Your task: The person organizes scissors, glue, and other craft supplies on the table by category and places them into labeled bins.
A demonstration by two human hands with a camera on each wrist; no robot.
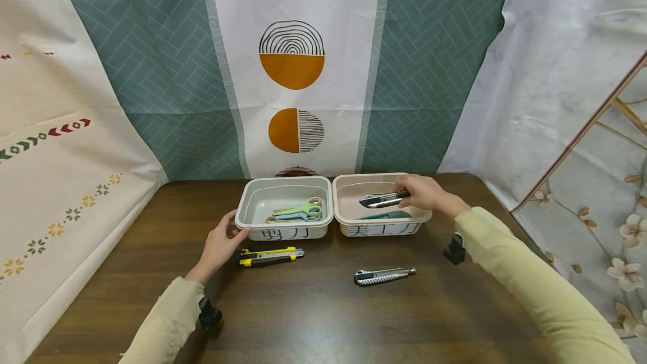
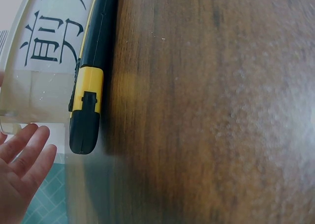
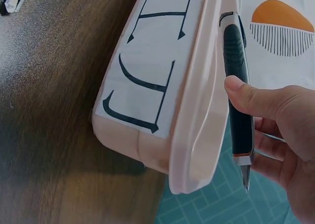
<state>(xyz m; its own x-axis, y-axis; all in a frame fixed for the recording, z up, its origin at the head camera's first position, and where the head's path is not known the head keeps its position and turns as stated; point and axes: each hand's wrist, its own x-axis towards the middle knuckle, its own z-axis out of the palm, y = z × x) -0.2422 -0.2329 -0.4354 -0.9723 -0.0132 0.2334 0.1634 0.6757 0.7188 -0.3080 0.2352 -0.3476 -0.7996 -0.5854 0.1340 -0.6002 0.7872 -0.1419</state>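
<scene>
My right hand (image 1: 424,191) pinches a black and silver box cutter (image 1: 379,201) over the pink bin (image 1: 429,217). In the right wrist view, the thumb lies along the cutter's dark handle (image 3: 237,56), and a pointed metal tip sticks out at the lower end. A teal box cutter (image 1: 391,215) lies inside that bin. With its thumb near the front rim and fairly straight fingers along the side, my left hand (image 1: 221,245) touches the left end of the pale grey bin (image 1: 242,206). Green and blue scissors (image 1: 303,210) lie in the grey bin.
Two yellow and black box cutters (image 1: 270,256) lie before the grey bin. A silver and black box cutter (image 1: 384,276) rests on the brown table (image 1: 313,319), in front of the pink bin. Both bins carry white labels with black characters. Patterned cloth (image 1: 167,72) hangs behind.
</scene>
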